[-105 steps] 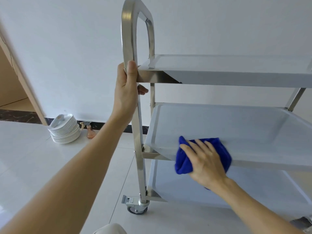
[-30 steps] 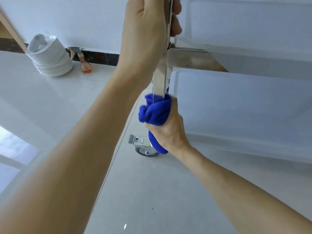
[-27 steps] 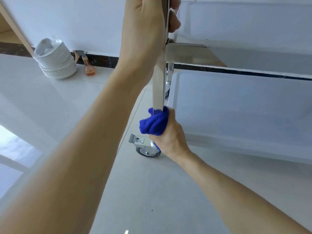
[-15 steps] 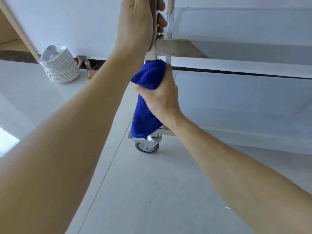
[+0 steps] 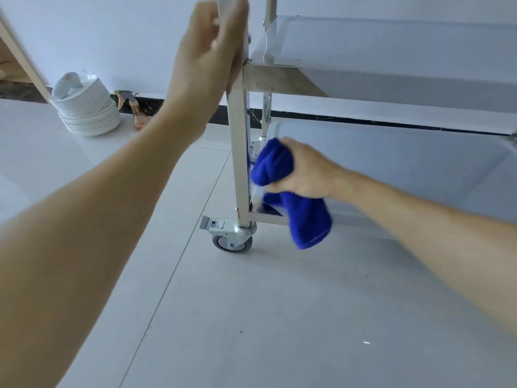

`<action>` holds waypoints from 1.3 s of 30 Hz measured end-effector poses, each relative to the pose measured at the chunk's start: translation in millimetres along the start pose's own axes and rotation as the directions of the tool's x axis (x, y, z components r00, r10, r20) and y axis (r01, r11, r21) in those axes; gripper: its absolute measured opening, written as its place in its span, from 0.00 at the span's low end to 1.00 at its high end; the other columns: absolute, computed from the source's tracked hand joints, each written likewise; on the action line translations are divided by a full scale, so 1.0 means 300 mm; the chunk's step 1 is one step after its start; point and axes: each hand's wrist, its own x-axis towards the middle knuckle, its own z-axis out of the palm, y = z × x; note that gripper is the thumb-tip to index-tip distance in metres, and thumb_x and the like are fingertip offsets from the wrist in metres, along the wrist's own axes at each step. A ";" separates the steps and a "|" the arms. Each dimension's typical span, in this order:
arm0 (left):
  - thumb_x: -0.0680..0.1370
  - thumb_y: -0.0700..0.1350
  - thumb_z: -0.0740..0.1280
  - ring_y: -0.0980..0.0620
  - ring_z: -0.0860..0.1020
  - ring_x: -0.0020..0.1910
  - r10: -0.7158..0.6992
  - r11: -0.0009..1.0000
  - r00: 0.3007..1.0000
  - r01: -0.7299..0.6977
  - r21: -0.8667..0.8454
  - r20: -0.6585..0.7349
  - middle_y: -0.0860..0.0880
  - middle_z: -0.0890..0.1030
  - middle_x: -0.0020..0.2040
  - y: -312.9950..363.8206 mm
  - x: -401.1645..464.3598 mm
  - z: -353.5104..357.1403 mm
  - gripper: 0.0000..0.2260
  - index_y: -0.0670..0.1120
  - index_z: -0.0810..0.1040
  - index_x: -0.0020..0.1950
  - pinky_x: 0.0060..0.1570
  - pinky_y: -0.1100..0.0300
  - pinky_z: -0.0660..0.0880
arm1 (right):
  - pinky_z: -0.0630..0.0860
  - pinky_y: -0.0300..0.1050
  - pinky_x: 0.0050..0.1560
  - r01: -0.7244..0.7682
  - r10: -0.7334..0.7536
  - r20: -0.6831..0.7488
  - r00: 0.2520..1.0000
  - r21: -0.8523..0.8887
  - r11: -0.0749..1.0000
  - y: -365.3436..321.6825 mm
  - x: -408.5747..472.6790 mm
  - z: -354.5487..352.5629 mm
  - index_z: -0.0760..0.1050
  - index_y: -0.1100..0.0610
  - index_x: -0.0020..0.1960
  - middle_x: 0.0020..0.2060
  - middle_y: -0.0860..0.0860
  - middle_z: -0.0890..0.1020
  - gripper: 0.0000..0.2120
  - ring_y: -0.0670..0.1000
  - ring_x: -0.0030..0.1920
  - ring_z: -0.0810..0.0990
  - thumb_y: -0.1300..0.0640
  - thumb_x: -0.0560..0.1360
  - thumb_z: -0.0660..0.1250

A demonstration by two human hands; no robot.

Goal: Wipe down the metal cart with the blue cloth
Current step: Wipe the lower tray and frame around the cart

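Observation:
The metal cart's near corner post (image 5: 239, 152) rises from a braked caster wheel (image 5: 233, 242). Its middle shelf (image 5: 363, 51) and bottom shelf (image 5: 405, 169) stretch off to the right. My right hand (image 5: 305, 172) grips the bunched blue cloth (image 5: 275, 163) just right of the post's lower part, above the bottom shelf's corner. A loose end of the cloth hangs below my fist. My left hand (image 5: 209, 51) lies against the post at the height of the middle shelf. It is blurred, and its fingers look loose and point upward.
A stack of white plates (image 5: 86, 110) sits on the tiled floor by the white wall at the left, with a spray bottle (image 5: 137, 113) beside it. A wooden frame edge (image 5: 19, 51) slants at the far left.
My right hand has slid the cloth down the post from just under the middle shelf to near the bottom shelf. My left hand has loosened its grip on the post.

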 end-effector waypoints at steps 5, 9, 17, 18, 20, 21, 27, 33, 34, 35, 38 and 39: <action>0.75 0.69 0.63 0.64 0.80 0.41 -0.299 0.925 0.904 0.194 0.328 0.307 0.56 0.77 0.51 -0.160 -0.102 -0.093 0.23 0.52 0.70 0.58 0.42 0.61 0.80 | 0.69 0.36 0.43 -0.074 0.047 -0.244 0.969 -0.100 0.992 0.051 -0.049 -0.173 0.67 0.42 0.56 0.47 0.36 0.76 0.25 0.45 0.48 0.76 0.48 0.67 0.79; 0.72 0.69 0.64 0.57 0.82 0.39 -0.418 0.829 0.787 0.126 0.546 0.454 0.53 0.82 0.46 -0.199 -0.155 -0.065 0.17 0.58 0.73 0.50 0.36 0.66 0.79 | 0.72 0.56 0.67 -0.091 0.094 0.001 0.996 -0.248 0.965 0.103 -0.089 0.004 0.65 0.43 0.70 0.65 0.45 0.76 0.39 0.56 0.68 0.73 0.39 0.64 0.78; 0.78 0.66 0.61 0.57 0.81 0.35 -0.432 0.712 0.866 0.154 0.685 0.254 0.51 0.82 0.36 -0.222 -0.161 -0.014 0.17 0.54 0.75 0.54 0.30 0.65 0.72 | 0.57 0.70 0.74 -0.008 0.060 0.067 0.996 -0.598 0.801 0.061 -0.022 0.326 0.49 0.52 0.80 0.79 0.49 0.58 0.49 0.60 0.79 0.55 0.37 0.71 0.73; 0.78 0.64 0.61 0.57 0.81 0.34 -0.434 0.713 0.868 0.167 0.681 0.240 0.50 0.82 0.36 -0.224 -0.161 -0.012 0.15 0.54 0.75 0.54 0.26 0.68 0.71 | 0.58 0.69 0.74 -0.005 0.040 0.043 0.998 -0.612 0.791 0.060 -0.013 0.333 0.50 0.52 0.80 0.79 0.48 0.60 0.46 0.59 0.79 0.57 0.41 0.73 0.72; 0.79 0.59 0.62 0.57 0.80 0.32 -0.443 0.721 0.868 0.197 0.664 0.223 0.49 0.82 0.36 -0.225 -0.153 -0.011 0.11 0.53 0.75 0.54 0.22 0.74 0.67 | 0.61 0.67 0.74 0.021 -0.009 0.022 1.000 -0.626 0.780 0.083 -0.014 0.330 0.51 0.50 0.80 0.79 0.47 0.61 0.43 0.57 0.78 0.59 0.46 0.74 0.72; 0.79 0.58 0.63 0.58 0.80 0.32 -0.441 0.723 0.869 0.196 0.662 0.224 0.49 0.82 0.36 -0.226 -0.148 -0.013 0.10 0.54 0.75 0.54 0.21 0.74 0.67 | 0.61 0.65 0.73 0.048 -0.029 0.040 0.999 -0.625 0.779 0.101 -0.024 0.315 0.51 0.50 0.80 0.79 0.47 0.60 0.43 0.57 0.78 0.59 0.46 0.74 0.73; 0.79 0.56 0.63 0.57 0.81 0.31 -0.417 0.750 0.879 0.189 0.634 0.232 0.51 0.81 0.37 -0.246 -0.155 -0.009 0.09 0.53 0.75 0.56 0.28 0.69 0.68 | 0.66 0.54 0.72 0.195 -0.157 0.117 0.981 -0.661 0.725 0.350 -0.210 0.053 0.58 0.47 0.80 0.77 0.44 0.66 0.45 0.52 0.77 0.66 0.50 0.69 0.77; 0.79 0.56 0.62 0.61 0.81 0.32 -0.396 0.773 0.879 0.164 0.613 0.265 0.47 0.83 0.44 -0.270 -0.157 0.013 0.10 0.53 0.76 0.55 0.33 0.63 0.69 | 0.70 0.52 0.69 -0.010 -0.006 -0.024 1.000 -0.632 0.775 0.568 -0.439 -0.201 0.64 0.50 0.78 0.74 0.47 0.72 0.45 0.53 0.75 0.70 0.58 0.65 0.80; 0.79 0.56 0.62 0.61 0.81 0.31 -0.395 0.775 0.879 0.162 0.611 0.268 0.47 0.83 0.44 -0.273 -0.156 0.017 0.10 0.53 0.76 0.55 0.33 0.62 0.69 | 0.71 0.53 0.68 -0.021 -0.005 -0.038 0.999 -0.645 0.764 0.568 -0.439 -0.195 0.65 0.50 0.78 0.74 0.48 0.73 0.44 0.54 0.74 0.71 0.57 0.66 0.79; 0.79 0.56 0.62 0.61 0.81 0.31 -0.392 0.777 0.880 0.161 0.608 0.268 0.48 0.83 0.45 -0.276 -0.154 0.021 0.10 0.53 0.75 0.55 0.33 0.62 0.69 | 0.72 0.55 0.68 -0.025 -0.014 -0.053 0.998 -0.665 0.746 0.558 -0.429 -0.176 0.65 0.51 0.78 0.74 0.49 0.73 0.42 0.56 0.74 0.71 0.56 0.67 0.78; 0.79 0.56 0.63 0.60 0.81 0.29 -0.386 0.779 0.889 0.172 0.603 0.245 0.49 0.82 0.45 -0.284 -0.152 0.024 0.09 0.53 0.75 0.55 0.33 0.62 0.69 | 0.68 0.56 0.70 -0.016 -0.037 -0.059 0.998 -0.715 0.699 0.475 -0.360 -0.078 0.60 0.50 0.80 0.77 0.48 0.68 0.41 0.56 0.76 0.67 0.49 0.71 0.73; 0.79 0.56 0.63 0.60 0.81 0.29 -0.386 0.779 0.892 0.178 0.601 0.235 0.50 0.81 0.44 -0.287 -0.152 0.024 0.09 0.53 0.75 0.54 0.32 0.62 0.69 | 0.66 0.55 0.71 -0.006 -0.036 -0.042 0.998 -0.729 0.685 0.436 -0.321 -0.035 0.57 0.49 0.81 0.79 0.47 0.65 0.41 0.55 0.78 0.64 0.47 0.73 0.71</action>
